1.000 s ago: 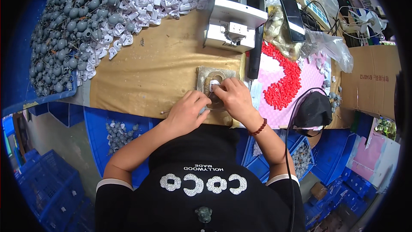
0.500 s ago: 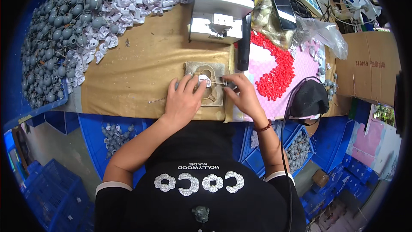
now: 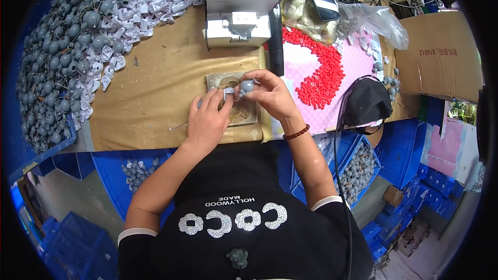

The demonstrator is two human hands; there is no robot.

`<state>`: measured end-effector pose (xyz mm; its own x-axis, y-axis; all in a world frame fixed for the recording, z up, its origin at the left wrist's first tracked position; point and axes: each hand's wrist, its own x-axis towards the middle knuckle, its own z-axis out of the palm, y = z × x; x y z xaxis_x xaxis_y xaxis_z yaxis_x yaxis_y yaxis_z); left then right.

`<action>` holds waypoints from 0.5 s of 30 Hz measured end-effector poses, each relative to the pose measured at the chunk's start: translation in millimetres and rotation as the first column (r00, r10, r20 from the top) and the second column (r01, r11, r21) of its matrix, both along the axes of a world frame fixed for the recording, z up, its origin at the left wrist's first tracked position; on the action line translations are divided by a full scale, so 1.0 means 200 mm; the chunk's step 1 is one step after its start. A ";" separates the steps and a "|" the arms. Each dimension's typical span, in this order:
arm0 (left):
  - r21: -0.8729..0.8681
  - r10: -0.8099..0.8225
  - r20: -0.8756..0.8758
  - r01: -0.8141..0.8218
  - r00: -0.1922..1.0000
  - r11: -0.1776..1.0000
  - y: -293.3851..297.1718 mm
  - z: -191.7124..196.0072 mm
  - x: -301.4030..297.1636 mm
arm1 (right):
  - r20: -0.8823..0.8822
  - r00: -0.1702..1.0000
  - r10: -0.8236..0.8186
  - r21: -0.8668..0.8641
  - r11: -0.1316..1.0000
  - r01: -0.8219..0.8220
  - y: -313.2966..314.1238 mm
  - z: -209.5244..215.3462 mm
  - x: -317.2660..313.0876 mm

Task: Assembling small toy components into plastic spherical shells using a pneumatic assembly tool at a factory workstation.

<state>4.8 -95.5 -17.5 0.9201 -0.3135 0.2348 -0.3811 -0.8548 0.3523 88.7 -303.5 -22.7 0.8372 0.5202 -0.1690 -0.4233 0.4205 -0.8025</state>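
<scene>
Above the right side of the square, dull metal-looking plate [image 3: 251, 117] on the brown-covered bench [image 3: 145, 98], the right hand [image 3: 275, 96] is holding a smooth grey ball-shaped part [image 3: 247, 86], its fingers clamping around it. Half a second ago that hand was at the plate's right edge; now it is bringing the ball inward, so both hands are working side by side. The left hand [image 3: 207, 119] is resting over the plate's left side, fingers bunching against a small white piece [image 3: 229, 91]; whether they are gripping it, I cannot tell. Rounded grooves are marking the plate. Farther left, glossy grey balls [image 3: 57, 72] are heaping beside angular white pieces [image 3: 150, 1]; small red bits [image 3: 329, 70] are curving across pink sheeting [image 3: 358, 80].
</scene>
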 end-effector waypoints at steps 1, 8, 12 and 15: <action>-0.004 -0.003 0.005 0.003 1.000 1.000 0.00 0.00 0.00 | -0.066 0.995 0.070 0.017 0.997 -0.069 -0.01 0.03 0.01; -0.057 -0.009 0.062 0.013 0.998 0.998 0.01 -0.01 0.03 | 0.184 0.922 0.340 -0.625 0.764 -0.157 0.04 0.15 0.08; -0.092 -0.011 0.077 0.018 0.997 0.996 0.02 -0.02 0.04 | 0.333 0.854 0.400 -0.790 0.612 0.021 0.10 0.20 0.07; -0.122 -0.019 0.083 0.029 0.996 0.992 0.03 -0.02 0.05 | 0.474 0.778 0.413 -0.802 0.567 0.187 0.12 0.15 0.05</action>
